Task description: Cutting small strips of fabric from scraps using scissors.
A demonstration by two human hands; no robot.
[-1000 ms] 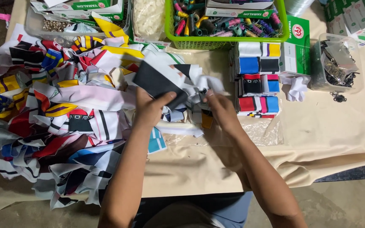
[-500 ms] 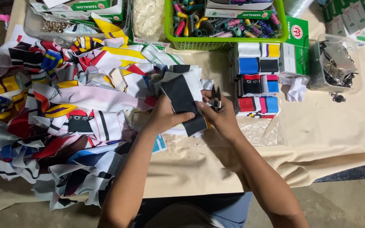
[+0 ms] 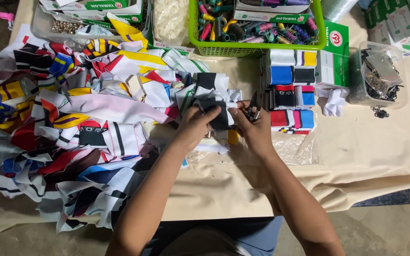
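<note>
Scrap heap: a loose pile of coloured fabric pieces [image 3: 72, 128] covers the left half of the cloth-covered table [image 3: 380, 156]; keeping it pushed aside leaves a working patch in front of the body.
Left hand: the left hand [image 3: 196, 127] is closed on the black and white fabric piece [image 3: 213, 110], fingers curled over its near edge, holding it just above the table at the centre.
Fabric piece: it sits between both hands, partly folded; holding it flat and taut would likely make any trimming cleaner.
Right hand: the right hand [image 3: 255, 129] pinches the piece's right edge and also grips small metal snips [image 3: 254, 110], blades pointing up; whether the blades touch the cloth cannot be told.
Care: fingertips lie near the blades, so the thumb is better kept back from the cutting line.
Sorted stack: folded pieces in neat rows [image 3: 290, 90] lie just right of the hands.
Behind: a green basket of thread spools [image 3: 257, 47] stands at the far edge.
Far right: a clear tub of metal clips [image 3: 378, 76] stands well apart.
</note>
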